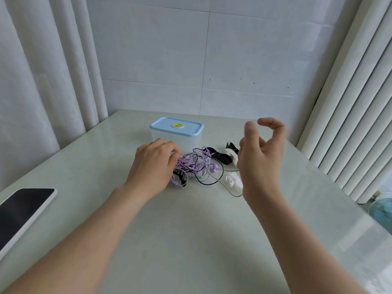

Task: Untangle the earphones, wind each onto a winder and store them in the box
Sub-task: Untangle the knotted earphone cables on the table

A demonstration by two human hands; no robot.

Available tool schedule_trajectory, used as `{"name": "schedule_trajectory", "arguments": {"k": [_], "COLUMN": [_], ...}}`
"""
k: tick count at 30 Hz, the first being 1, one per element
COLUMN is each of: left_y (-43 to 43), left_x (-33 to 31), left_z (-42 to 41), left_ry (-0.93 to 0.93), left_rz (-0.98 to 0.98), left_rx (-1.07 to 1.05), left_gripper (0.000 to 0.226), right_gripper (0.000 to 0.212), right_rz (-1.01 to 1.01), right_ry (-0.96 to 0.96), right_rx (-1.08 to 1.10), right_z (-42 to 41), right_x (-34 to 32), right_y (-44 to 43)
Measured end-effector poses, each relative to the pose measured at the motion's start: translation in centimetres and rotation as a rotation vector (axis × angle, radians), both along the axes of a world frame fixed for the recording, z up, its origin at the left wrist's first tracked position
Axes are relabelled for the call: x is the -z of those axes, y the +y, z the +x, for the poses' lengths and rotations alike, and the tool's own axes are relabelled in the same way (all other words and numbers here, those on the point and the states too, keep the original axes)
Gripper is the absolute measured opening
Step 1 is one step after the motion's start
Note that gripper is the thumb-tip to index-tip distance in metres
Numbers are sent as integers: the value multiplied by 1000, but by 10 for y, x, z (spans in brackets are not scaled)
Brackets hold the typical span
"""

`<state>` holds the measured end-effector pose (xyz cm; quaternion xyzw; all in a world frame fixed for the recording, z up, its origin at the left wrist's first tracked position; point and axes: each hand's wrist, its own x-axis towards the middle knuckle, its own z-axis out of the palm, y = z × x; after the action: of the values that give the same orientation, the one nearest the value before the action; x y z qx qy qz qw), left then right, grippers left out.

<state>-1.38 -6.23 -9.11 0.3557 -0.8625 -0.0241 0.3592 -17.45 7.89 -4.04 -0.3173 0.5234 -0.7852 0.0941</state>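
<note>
A tangle of earphones [197, 166], purple, black and white cables mixed, lies in the middle of the pale table [191, 230]. My left hand [156, 164] rests on the tangle's left side, its fingers curled into the purple cable. My right hand [261, 158] hovers raised to the right of the tangle, fingers loosely curled, holding nothing. Behind the tangle stands the clear box [177, 133] with its light blue lid on. A black winder [220, 157], a black-and-white winder [231, 150] and a white winder [232, 181] lie right of the cables, partly hidden by my right hand.
A dark-screened tablet [23, 211] lies at the table's left edge. White curtains hang on both sides and a tiled wall stands behind. A blue fan [381, 211] sits low beyond the table's right edge.
</note>
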Motion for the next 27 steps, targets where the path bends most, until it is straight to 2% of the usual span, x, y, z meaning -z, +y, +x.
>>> {"name": "schedule_trajectory", "arguments": {"k": [2,4,5,7,10,13,15,16,19,20,23,27], "left_y": [-1,4,6,14,23,22,19,19,17,20,14,11], "left_x": [0,-2,-3,-8,-13,-13,-12,-13,-12,-14,-6,3], "left_z": [0,-1,-3,-5,-6,-5,-3,-2,-6,-7,-8,-7], "left_ry": [29,56,69,75,57,59,32,12,64,89,92,-79], "left_rz": [32,45,41,7,-44,-72,-83,-89,-93,-74,-56,108], "left_rx": [8,32,56,100,170,205,195,189,266,277,226,51], "left_gripper": [21,32,38,45,42,36,18,16,19,28,23,38], "right_gripper": [18,12,6,18,26,25,24,26,44,44,43,64], "right_rz": [68,208,316,496,594,475,420,420,416,400,299,179], "right_ry": [248,465,554,672,822,767,715,746,857,845,725,580], "right_rx": [154,216,196,89,-54,-195,-293,-295,-162,-102,47,53], "right_z": [1,2,3,5,10,10,11,12,14,14,9,0], "right_x": [5,9,12,18,28,27,22,22,26,26,18,9], "right_y": [2,0,-2,-5,-9,-8,-5,-5,-10,-11,-10,-4]}}
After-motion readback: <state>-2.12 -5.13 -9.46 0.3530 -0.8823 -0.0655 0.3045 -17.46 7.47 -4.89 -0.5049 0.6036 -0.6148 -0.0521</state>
